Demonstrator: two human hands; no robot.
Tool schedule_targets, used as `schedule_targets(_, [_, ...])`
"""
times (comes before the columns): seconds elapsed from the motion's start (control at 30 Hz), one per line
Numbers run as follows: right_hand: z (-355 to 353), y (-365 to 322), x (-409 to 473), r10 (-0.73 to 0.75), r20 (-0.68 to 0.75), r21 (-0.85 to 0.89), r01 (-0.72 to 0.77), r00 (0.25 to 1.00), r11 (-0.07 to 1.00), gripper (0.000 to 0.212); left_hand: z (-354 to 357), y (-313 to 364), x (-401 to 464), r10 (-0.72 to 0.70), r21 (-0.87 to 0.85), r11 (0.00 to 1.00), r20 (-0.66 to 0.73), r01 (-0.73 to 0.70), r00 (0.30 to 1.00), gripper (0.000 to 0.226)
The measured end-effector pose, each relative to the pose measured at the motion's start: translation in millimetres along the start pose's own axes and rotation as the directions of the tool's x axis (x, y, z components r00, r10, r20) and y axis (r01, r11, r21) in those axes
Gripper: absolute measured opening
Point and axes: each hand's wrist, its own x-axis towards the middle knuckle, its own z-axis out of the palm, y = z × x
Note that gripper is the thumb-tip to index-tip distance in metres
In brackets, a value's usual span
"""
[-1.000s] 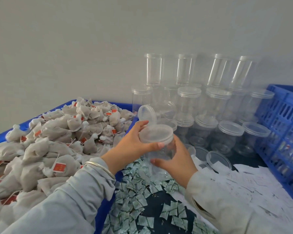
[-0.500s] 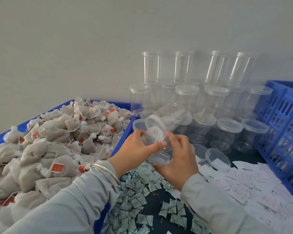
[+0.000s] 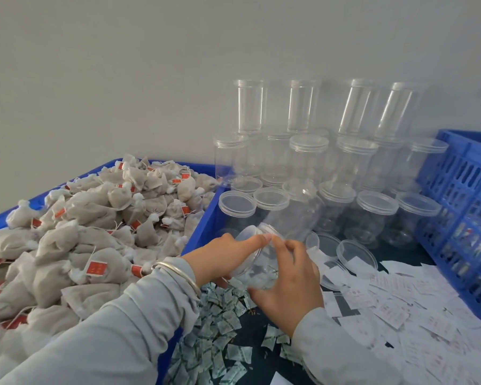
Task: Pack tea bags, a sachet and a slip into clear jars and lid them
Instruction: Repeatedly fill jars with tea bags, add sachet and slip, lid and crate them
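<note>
Both hands meet on one clear jar [image 3: 261,269], held tilted over the sachets. My left hand [image 3: 228,257] grips its clear lid [image 3: 247,245] at the jar's mouth; my right hand [image 3: 286,276] wraps the jar's body from the right. The jar looks empty. A heap of grey tea bags [image 3: 95,232] with red tags fills the blue tray [image 3: 203,229] at the left. Green-white sachets [image 3: 220,323] lie scattered under my hands. White paper slips [image 3: 395,309] cover the surface to the right.
Several lidded empty clear jars [image 3: 342,195] stand stacked in rows against the grey wall behind. Loose clear lids [image 3: 356,254] lie just right of my hands. A blue slotted crate [image 3: 461,207] stands at the far right.
The jar has come down from upright chest-height to a low, tilted hold. My right hand moved from beneath it to over its side, and the lid has turned at the mouth.
</note>
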Motion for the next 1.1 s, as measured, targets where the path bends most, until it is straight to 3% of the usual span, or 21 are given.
schedule_targets(0.1, [-1.8, 1.0, -1.4, 0.03, 0.118, -0.002, -0.03, 0.993, 1.0, 0.09, -0.5, -0.5, -2.5, -0.012, 0.029, 1.0, 0.041, 0.011, 0.999, 0.106])
schedule_targets(0.23, [-8.4, 2.2, 1.2, 0.005, 0.127, -0.026, -0.001, 0.992, 1.0, 0.091, -1.5, 2.6, -4.1, -0.026, -0.019, 0.999, 0.053, 0.027, 0.998, 0.104])
schedule_targets(0.53, [-5.6, 11.0, -3.7, -0.246, -0.184, -0.266, 0.193, 0.952, 0.945, 0.1, -1.6, 6.1, -11.4, -0.026, -0.37, 0.922, 0.228, 0.111, 0.973, 0.075])
schedule_targets(0.67, [-9.1, 15.8, -4.2, -0.321, -0.217, -0.332, 0.24, 0.922, 0.912, 0.096, -4.8, 7.2, -13.2, -0.044, -0.435, 0.88, 0.328, 0.192, 0.944, 0.086])
schedule_targets(0.7, [-11.9, 19.0, -3.5, -0.299, -0.228, -0.336, 0.213, 0.927, 0.918, 0.095, -8.8, 6.8, -13.1, -0.034, -0.467, 0.859, 0.358, 0.21, 0.933, 0.09])
schedule_targets(0.77, [-22.4, 29.3, -0.1, -0.119, -0.278, -0.289, 0.035, 0.953, 0.957, 0.094, -19.7, 4.4, -12.4, -0.022, -0.578, 0.776, 0.374, 0.251, 0.927, 0.091])
schedule_targets(0.87, [-41.7, 45.7, 3.2, 0.14, -0.316, -0.124, -0.187, 0.938, 0.974, 0.095, -27.8, 0.4, -9.7, -0.064, -0.692, 0.671, 0.302, 0.265, 0.951, 0.089])
schedule_targets(0.93, [-49.5, 51.7, 0.9, 0.194, -0.336, -0.045, -0.221, 0.922, 0.974, 0.096, -21.8, 1.9, -9.7, -0.095, -0.679, 0.702, 0.212, 0.217, 0.973, 0.077])
schedule_targets(1.0, [-53.7, 51.3, -2.4, 0.26, -0.344, 0.057, -0.256, 0.902, 0.965, 0.098, -13.4, 6.6, -9.2, -0.098, -0.654, 0.74, 0.128, 0.158, 0.987, 0.05])
schedule_targets(1.1, [-53.2, 48.2, -9.2, 0.323, -0.309, 0.159, -0.286, 0.895, 0.945, 0.101, -9.3, 10.6, -6.8, -0.132, -0.665, 0.736, 0.046, 0.129, 0.99, 0.025])
